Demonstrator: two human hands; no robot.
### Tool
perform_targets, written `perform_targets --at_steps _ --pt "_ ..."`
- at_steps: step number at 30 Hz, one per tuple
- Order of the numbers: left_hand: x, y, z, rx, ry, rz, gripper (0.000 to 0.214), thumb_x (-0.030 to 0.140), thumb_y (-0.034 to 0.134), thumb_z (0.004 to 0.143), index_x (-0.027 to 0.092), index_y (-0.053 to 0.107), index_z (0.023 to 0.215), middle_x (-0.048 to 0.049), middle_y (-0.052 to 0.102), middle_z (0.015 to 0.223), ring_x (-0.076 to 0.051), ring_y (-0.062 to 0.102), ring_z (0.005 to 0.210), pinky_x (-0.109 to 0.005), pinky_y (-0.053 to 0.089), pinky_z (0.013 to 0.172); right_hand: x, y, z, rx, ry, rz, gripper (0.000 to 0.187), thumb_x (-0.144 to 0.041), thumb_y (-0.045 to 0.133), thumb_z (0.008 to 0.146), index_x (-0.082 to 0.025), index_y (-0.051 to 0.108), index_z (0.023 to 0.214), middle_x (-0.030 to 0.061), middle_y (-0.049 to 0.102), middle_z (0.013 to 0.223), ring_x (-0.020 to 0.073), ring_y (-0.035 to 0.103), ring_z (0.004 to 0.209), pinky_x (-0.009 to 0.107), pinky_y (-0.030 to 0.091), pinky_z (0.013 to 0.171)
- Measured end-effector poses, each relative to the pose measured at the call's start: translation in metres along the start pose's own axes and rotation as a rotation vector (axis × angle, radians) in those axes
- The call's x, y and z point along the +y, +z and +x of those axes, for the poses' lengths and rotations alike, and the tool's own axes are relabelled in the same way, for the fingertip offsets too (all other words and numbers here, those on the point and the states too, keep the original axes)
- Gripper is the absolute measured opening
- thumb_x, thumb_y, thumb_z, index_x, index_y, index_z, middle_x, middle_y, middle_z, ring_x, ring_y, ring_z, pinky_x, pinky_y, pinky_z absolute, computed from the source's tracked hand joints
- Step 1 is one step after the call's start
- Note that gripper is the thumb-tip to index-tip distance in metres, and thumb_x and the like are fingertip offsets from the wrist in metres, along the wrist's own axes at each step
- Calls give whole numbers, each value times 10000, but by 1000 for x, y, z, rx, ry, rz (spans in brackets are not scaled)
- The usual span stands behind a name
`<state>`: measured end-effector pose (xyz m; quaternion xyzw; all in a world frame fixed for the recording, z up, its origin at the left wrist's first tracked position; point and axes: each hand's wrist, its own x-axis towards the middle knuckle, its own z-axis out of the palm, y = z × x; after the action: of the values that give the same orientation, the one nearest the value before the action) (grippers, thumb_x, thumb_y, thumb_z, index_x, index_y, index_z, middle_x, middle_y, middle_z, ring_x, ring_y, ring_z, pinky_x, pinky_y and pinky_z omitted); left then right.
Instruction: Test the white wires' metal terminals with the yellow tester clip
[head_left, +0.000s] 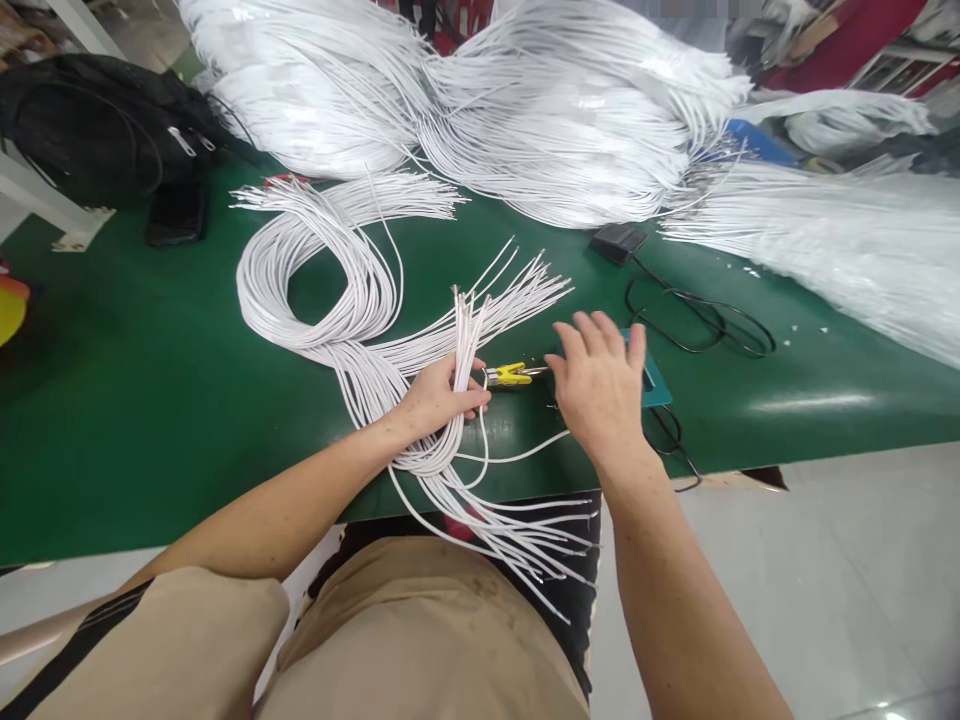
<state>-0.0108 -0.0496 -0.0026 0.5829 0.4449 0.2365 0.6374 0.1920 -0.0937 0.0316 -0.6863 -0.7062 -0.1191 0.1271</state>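
Observation:
My left hand [441, 398] is closed round a bundle of thin white wires [465, 330] whose cut ends fan upward; the bundle's other ends hang over the table's front edge above my lap. The wires run back into a white coil [300, 270] lying on the green table [135, 400]. My right hand [600, 375] hovers flat with fingers spread, just right of a yellow-handled tool [510, 375] lying on the table. It holds nothing. A teal pad [656, 385] lies under the right hand.
Large heaps of white wires [525, 110] fill the back of the table, with more at the right [847, 240]. A black pedal with its black cable [619, 242] sits behind my right hand. A black bag [97, 120] and a black phone [176, 212] lie at far left.

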Motion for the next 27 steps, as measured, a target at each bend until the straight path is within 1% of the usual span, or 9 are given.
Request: perform_targets --at_steps 3,7,9,11,14,17,20,23,27 --pt "1 -3 -2 -11 -8 -12 428 249 701 743 181 545 1136 -32 702 787 -125 640 595 -258 504 613 8 9 -6 51 119 -71 466 -348 386 966 -121 473 1364 206 475 1426 365 334 1371 643 165 1096" --pt "4 -9 -5 -20 18 -62 472 264 717 741 178 542 1171 -29 695 793 -119 633 608 -253 501 623 8 9 -5 64 118 -32 449 -339 392 965 -118 499 1342 213 500 1401 359 371 1348 630 183 1095" --pt "5 -12 -7 -32 41 -82 512 286 720 749 187 541 1219 -21 685 807 -110 625 616 -249 498 638 -2 -1 -8 112 91 66 405 -321 416 962 -107 546 1280 210 547 1347 331 435 1291 563 259 1080" --pt "5 -13 -8 -52 57 -123 493 308 730 744 178 575 1193 -9 663 795 -97 607 604 -240 489 631 -20 -15 -15 133 -32 238 322 -295 432 961 -118 600 1172 169 632 1216 262 527 1157 428 374 999" --pt "6 -11 -7 -97 62 -190 414 320 767 705 145 629 1053 3 629 764 -81 572 586 -229 473 612 -53 -28 -34 -15 -411 403 202 -258 457 945 -169 639 948 86 685 936 199 569 896 339 426 832" --pt "6 -10 -7 -99 58 -224 412 340 793 674 151 644 1007 -8 635 815 -99 584 668 -237 478 645 -77 -23 -52 -120 -574 253 182 -116 472 885 -180 595 767 55 619 751 200 527 746 355 407 763" --pt "6 -10 -5 -48 29 -254 397 382 773 698 161 669 1010 -47 665 948 -142 614 829 -272 486 753 -88 -14 -67 -185 -450 82 167 -41 497 814 -168 574 737 69 589 721 220 530 717 384 407 773" --pt "7 -11 -4 -24 6 -268 375 392 748 726 157 688 1012 -49 678 901 -149 613 832 -285 466 791 -98 -18 -82 -308 -277 21 160 -18 529 754 -167 586 748 83 592 729 243 554 705 381 415 684" --pt "8 -10 -6 -60 31 -266 394 353 758 721 159 667 1052 -20 664 795 -137 613 748 -278 462 751 -99 -39 -90 -576 -287 155 103 -84 614 720 -174 627 770 90 637 750 234 567 645 339 354 520"
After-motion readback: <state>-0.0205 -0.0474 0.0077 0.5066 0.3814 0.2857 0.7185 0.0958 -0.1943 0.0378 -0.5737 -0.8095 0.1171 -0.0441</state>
